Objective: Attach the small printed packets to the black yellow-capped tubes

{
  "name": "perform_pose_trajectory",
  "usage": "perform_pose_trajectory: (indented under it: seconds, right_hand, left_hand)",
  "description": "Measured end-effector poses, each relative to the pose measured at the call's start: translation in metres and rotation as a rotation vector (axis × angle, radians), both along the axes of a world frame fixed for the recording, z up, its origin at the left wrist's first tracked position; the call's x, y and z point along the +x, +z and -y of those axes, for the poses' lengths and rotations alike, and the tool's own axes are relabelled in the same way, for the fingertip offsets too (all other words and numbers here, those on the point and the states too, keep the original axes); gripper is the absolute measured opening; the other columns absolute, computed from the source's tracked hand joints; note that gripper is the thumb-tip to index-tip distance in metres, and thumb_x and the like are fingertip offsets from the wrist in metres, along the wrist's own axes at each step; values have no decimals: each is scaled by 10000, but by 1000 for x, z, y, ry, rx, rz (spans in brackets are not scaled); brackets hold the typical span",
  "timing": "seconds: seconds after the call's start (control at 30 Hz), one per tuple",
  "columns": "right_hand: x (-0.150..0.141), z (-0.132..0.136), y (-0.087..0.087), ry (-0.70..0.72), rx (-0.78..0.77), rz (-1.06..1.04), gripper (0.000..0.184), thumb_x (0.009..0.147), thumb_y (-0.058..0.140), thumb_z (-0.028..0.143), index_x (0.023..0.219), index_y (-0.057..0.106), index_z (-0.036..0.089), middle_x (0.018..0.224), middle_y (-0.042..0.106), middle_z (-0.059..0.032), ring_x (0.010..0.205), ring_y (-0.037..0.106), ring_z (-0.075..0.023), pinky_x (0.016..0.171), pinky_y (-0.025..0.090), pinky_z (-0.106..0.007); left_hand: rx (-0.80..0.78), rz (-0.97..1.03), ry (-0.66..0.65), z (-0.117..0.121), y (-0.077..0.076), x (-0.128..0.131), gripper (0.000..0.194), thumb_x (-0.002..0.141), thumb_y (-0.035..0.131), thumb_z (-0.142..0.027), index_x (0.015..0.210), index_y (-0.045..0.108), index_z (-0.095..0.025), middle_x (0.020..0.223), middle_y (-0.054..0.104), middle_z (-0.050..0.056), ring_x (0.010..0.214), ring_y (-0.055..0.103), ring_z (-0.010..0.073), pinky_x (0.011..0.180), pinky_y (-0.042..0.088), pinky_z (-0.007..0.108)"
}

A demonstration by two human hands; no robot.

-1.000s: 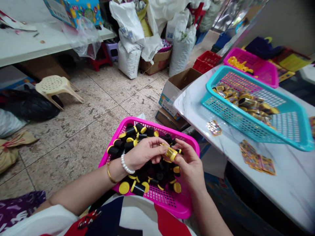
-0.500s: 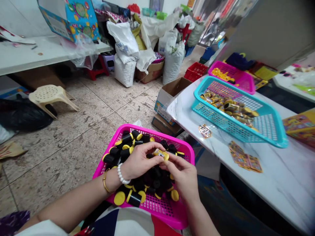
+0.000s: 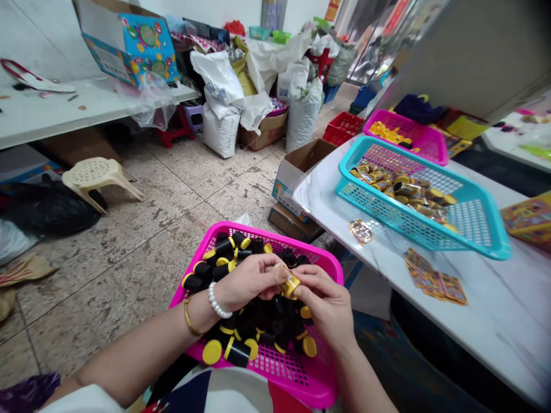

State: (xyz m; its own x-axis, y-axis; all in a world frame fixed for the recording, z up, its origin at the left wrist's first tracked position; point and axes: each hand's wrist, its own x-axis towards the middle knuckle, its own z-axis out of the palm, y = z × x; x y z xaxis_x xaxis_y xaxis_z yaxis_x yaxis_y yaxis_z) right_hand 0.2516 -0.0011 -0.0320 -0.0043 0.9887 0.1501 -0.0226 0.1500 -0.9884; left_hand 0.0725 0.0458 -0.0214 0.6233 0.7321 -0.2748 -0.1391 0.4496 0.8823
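Above a pink plastic basket (image 3: pixel 297 376), both of my hands meet on a small canister with a yellow printed label (image 3: pixel 291 283). My left hand (image 3: pixel 253 280), with a pearl bracelet and a gold bangle at the wrist, grips it with the thumb on top. On the other side, the thumb and fingers of my right hand (image 3: pixel 328 307) pinch its edge. My fingers cover part of the canister. Heaped in the basket below are many black canisters (image 3: pixel 236 351) with yellow lids, some lying on their sides.
On the marble-patterned table (image 3: pixel 387 275) to the right stand a turquoise basket (image 3: pixel 486 229) of labelled canisters, a fanned stack of printed stickers (image 3: pixel 434 278) and a small shiny sheet (image 3: pixel 360 231). Cardboard boxes (image 3: pixel 293 221) sit by the table corner. A cream stool (image 3: pixel 99 175) stands left.
The labelled canister has turned and come slightly lower between my hands, and my left thumb now lies over it. The view has shifted a little.
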Motion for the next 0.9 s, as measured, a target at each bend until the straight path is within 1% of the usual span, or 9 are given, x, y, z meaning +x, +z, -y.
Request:
perform_pose_trajectory:
  seconds: [0.13, 0.2, 0.3, 0.37, 0.47, 0.6, 0.67, 0.77, 0.9]
  right_hand:
    - [-5, 6, 0, -3, 25, 100, 246, 816, 722, 213, 1046, 722, 298, 1189, 585, -75, 1019, 599, -243, 797, 556, -341]
    - [-9, 11, -2, 1, 51, 171, 280, 801, 741, 217, 1067, 705, 296, 1153, 589, -78, 956, 617, -231, 715, 572, -312]
    - [-8, 9, -1, 7, 95, 232, 191, 777, 769, 227, 956, 716, 267, 934, 625, -56, 818, 629, -206, 618, 556, -277]
    - [6, -4, 10, -23, 121, 274, 167, 792, 750, 233, 952, 707, 251, 950, 630, -60, 822, 630, -208, 628, 551, -284]
    - [50, -39, 46, -293, 272, 465, 213, 824, 709, 253, 1035, 686, 253, 1041, 635, -63, 855, 632, -211, 709, 543, -317]
    - [119, -79, 87, -774, 487, 770, 448, 828, 697, 345, 1255, 594, 257, 1199, 565, -85, 801, 632, -193, 714, 530, -330]
    - [137, -86, 82, -851, 507, 895, 344, 854, 658, 370, 1172, 661, 240, 1088, 606, -74, 768, 617, -189, 725, 512, -335]
    - [141, -89, 46, -714, 340, 1022, 198, 876, 609, 355, 930, 753, 230, 879, 643, -47, 744, 605, -193, 727, 479, -326]
    - [140, -97, 7, -615, 166, 1074, 160, 831, 634, 293, 778, 758, 206, 847, 654, -68, 762, 602, -213, 703, 446, -318]
  left_hand:
    - [-92, -46, 75, 3, -8, 6, 441, 730, 696, -548, 776, 522, -145, 583, 506, -42, 437, 404, 34, 403, 284, 141]
    - [-103, -71, 105, 6, -12, 9, 443, 740, 684, -555, 776, 516, -147, 547, 480, -56, 420, 390, 31, 385, 273, 130]
    - [-139, -26, 110, 13, -14, 13, 471, 796, 604, -585, 964, 520, -152, 526, 499, -59, 387, 398, 44, 361, 273, 132]
    - [-177, 14, 82, 18, -12, 12, 540, 833, 546, -594, 1148, 452, -165, 594, 576, -26, 383, 442, 61, 353, 290, 146]
    - [-219, 11, 16, 26, -10, 6, 596, 852, 542, -561, 1276, 349, -190, 739, 645, 25, 411, 499, 74, 365, 309, 160]
    - [-152, -80, -23, 34, -18, -4, 567, 827, 588, -548, 1229, 403, -193, 756, 638, 22, 424, 490, 66, 385, 303, 168]
    - [-123, -133, -25, 34, -24, -6, 539, 800, 602, -578, 1144, 474, -184, 734, 625, 16, 416, 466, 59, 380, 280, 169]
    - [-96, -192, -13, 31, -28, -6, 501, 770, 622, -601, 1022, 549, -173, 713, 611, 9, 420, 445, 50, 387, 254, 169]
    - [-40, -216, 20, 26, -25, 0, 499, 742, 646, -607, 960, 586, -163, 687, 603, 6, 420, 421, 46, 399, 216, 176]
